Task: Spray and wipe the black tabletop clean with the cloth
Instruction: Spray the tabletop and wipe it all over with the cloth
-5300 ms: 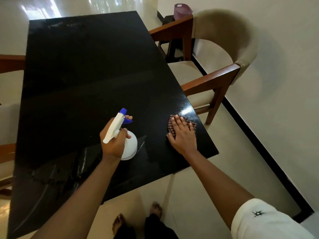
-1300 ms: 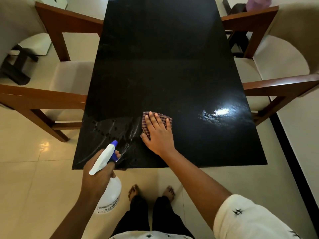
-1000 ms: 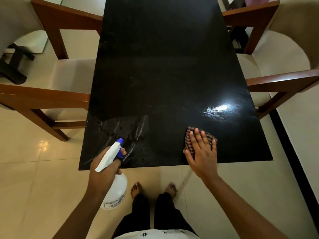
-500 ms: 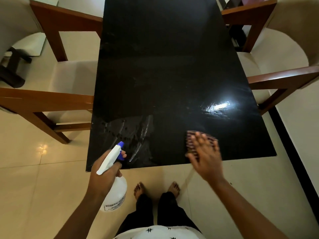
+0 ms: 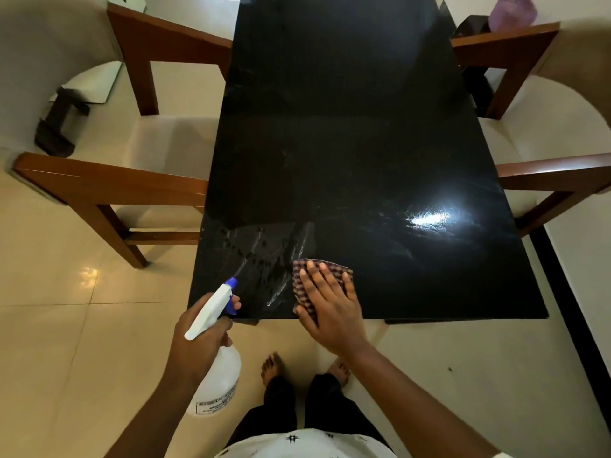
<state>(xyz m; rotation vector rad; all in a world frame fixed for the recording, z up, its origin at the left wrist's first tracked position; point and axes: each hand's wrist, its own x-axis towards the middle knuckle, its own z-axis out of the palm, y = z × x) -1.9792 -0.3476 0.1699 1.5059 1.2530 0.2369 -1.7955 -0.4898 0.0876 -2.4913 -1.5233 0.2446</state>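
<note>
1. The right hand (image 5: 330,304) lies flat, fingers straight and spread, pressing the checked cloth (image 5: 309,279) onto the black tabletop (image 5: 347,143) near its front edge.
2. The left hand (image 5: 198,342) grips the neck of a white spray bottle (image 5: 220,375), held off the table just before its front-left corner, forefinger at the blue trigger.
3. Wet streaks and droplets (image 5: 261,252) shine just left of the cloth.
4. Wooden chairs (image 5: 109,183) flank both sides of the table.

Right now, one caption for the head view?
Right hand presses cloth flat on the tabletop near its front edge; left hand grips spray bottle.
</note>
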